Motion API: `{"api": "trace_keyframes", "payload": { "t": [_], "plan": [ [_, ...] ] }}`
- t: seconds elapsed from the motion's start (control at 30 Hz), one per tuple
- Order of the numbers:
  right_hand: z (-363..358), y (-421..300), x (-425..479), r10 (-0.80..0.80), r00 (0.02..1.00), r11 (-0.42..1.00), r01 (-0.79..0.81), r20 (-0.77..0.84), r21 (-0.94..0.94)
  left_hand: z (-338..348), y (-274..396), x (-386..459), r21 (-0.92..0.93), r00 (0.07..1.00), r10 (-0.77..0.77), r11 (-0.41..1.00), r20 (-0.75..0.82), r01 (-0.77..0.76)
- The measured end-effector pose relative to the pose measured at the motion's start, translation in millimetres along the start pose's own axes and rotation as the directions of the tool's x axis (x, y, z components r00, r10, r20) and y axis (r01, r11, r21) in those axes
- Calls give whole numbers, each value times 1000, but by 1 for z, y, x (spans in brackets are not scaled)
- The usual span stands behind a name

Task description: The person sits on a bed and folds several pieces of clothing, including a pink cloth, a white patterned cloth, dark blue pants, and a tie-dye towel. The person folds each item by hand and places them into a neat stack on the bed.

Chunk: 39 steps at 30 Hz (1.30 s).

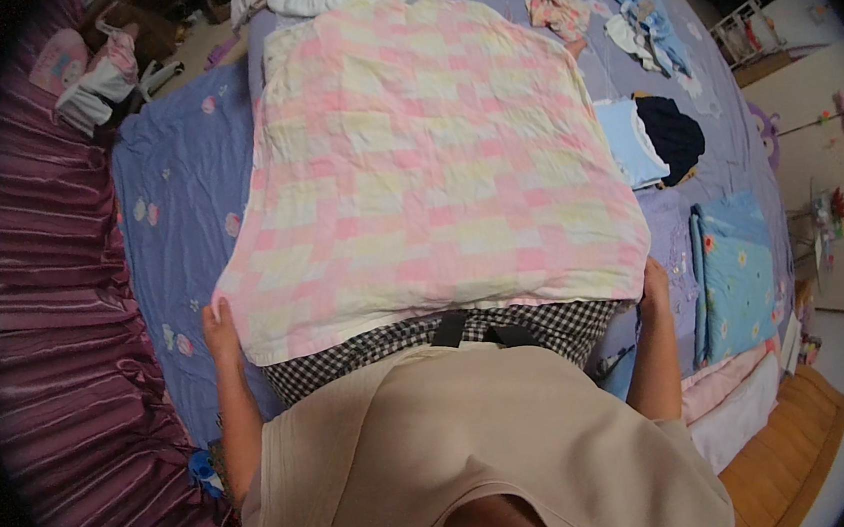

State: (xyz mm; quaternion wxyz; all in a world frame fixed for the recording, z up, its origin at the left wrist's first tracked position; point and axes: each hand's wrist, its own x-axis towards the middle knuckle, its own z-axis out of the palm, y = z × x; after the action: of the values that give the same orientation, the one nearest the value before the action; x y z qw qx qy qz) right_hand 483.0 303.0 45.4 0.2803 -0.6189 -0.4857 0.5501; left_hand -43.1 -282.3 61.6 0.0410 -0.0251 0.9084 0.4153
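Note:
A pink, yellow and white checked cloth, like a thin blanket, is spread out before me on the bed, its near edge at my lap. My left hand grips the cloth's near left corner area, thumb on top. At the near right corner, my right hand holds the side edge, with its fingers partly hidden by the fabric. Light creases run across the cloth, and its surface lies mostly flat. Below the near edge show my black-and-white gingham trousers.
Right of the cloth lie folded light-blue and dark garments and a folded blue floral cloth. Crumpled clothes are farther back. A pleated purple curtain hangs at the left; an orange padded headboard stands near right.

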Motion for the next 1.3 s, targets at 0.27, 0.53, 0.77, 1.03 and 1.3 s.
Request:
{"api": "trace_keyframes", "payload": {
  "t": [0.27, 0.53, 0.77, 1.03, 1.3],
  "plan": [
    [-54, -53, 9, -413, 817, 910, 381, -403, -162, -73, -5, 30, -607, 993, -116, 788, 10, 99],
    [-58, -18, -28, 27, 1000, 992, -26, -8, 126, -46, -56, -21, -423, 811, -314, 728, 493, 539],
    [-60, -31, -71, 138, 908, 989, -149, 395, -4, -78, -53, -26, -339, 671, -223, 726, 707, 599],
    [-58, -104, -45, -240, 970, 664, 135, 39, 735, -95, 9, 27, -918, 939, 129, 292, 318, 271],
    [-14, -149, -109, -391, 906, 657, 153, 161, 738, -164, 5, 46, -919, 935, -260, 370, -242, -135]
  ]
}}
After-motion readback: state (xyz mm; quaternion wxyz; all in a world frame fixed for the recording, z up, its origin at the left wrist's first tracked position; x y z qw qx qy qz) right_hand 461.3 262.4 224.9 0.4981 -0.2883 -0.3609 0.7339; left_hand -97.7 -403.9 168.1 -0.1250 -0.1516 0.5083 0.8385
